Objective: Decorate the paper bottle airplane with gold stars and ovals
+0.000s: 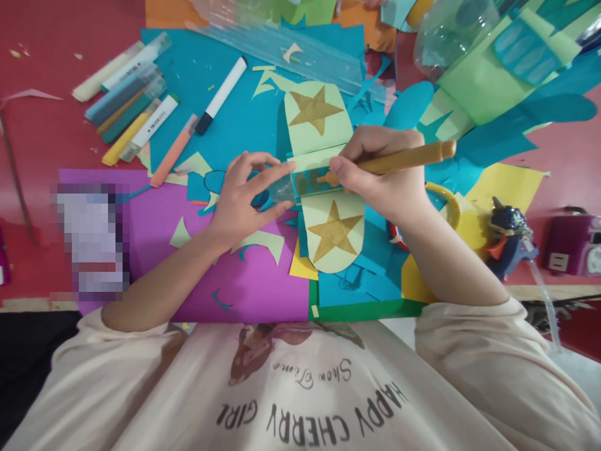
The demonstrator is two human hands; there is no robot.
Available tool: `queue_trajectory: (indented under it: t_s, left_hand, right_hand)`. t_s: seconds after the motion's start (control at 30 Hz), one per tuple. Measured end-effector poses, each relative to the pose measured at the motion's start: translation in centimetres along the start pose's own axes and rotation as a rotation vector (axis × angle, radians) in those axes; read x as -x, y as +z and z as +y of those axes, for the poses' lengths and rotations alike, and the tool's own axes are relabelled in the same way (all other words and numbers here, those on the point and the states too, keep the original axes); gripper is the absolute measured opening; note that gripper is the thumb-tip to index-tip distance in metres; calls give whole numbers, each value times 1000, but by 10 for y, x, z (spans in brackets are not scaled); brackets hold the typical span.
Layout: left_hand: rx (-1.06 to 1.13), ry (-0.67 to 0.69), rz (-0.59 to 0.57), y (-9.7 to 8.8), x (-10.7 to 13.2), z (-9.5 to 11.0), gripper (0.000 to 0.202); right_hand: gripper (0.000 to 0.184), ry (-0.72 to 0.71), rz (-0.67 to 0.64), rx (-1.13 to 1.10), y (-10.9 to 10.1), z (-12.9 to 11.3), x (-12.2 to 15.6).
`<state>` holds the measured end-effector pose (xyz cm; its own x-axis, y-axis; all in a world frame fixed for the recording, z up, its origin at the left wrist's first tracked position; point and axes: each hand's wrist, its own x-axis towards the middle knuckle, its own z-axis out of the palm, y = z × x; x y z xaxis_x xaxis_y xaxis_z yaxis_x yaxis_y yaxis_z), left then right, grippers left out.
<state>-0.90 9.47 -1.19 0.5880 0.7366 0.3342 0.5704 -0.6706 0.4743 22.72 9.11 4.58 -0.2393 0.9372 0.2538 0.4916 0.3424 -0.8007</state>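
Note:
A pale green paper craft piece (323,181) with two gold stars lies on blue paper in the middle. A blue strip (310,181) with gold ovals crosses its centre. My right hand (382,172) grips a gold marker (404,158), its tip touching the blue strip. My left hand (244,197) rests beside the strip with fingers spread, fingertips pressing the craft's left edge.
Several markers and glue sticks (131,103) lie at the upper left on the red table (42,131). Purple paper (244,282), yellow paper (502,188) and paper scraps surround the craft. A clear plastic bottle (451,28) stands at the top right, a glue gun (509,238) at the right.

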Motion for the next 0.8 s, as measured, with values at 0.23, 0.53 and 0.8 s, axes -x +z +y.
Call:
queue_trajectory:
  t_s: [0.23, 0.53, 0.8]
  left_hand:
    - [16, 19, 22, 0, 0, 0, 45]
    - [19, -35, -8, -1, -1, 2, 47]
    - [15, -18, 4, 0, 0, 1, 47]
  right_hand:
    - [37, 6, -27, -11, 1, 1, 1]
    - [36, 10, 92, -16, 2, -6, 0]
    - [39, 42, 69, -13, 2, -3, 0]
